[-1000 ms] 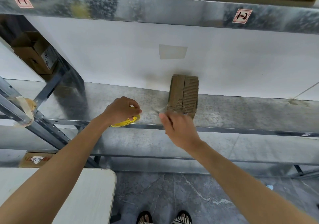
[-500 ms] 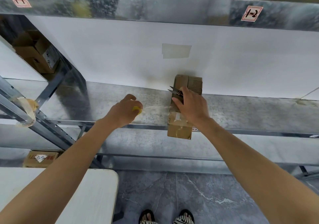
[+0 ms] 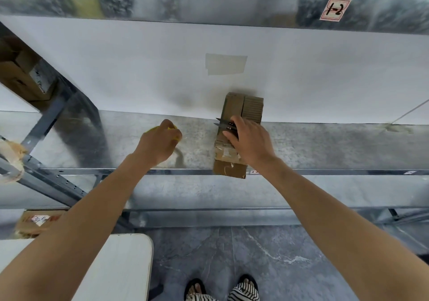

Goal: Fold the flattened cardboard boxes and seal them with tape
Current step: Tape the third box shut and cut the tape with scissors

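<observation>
Right fingers (image 3: pixel 233 137) — gripping snips (image 3: pixel 223 125), atop box (image 3: pixel 229 169)

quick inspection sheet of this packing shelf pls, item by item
surface: grey galvanised metal shelf, mottled
job's things: small brown taped cardboard box overhanging the shelf's front edge; ribbed stack of flat cardboard behind it; yellow tape roll
clutter: crumpled tape wad on the left rack post
grippers: left hand grips the roll; right hand holds small black snips over the box
cables: nothing seen
surroundings: white wall, white table, grey marbled floor
</observation>
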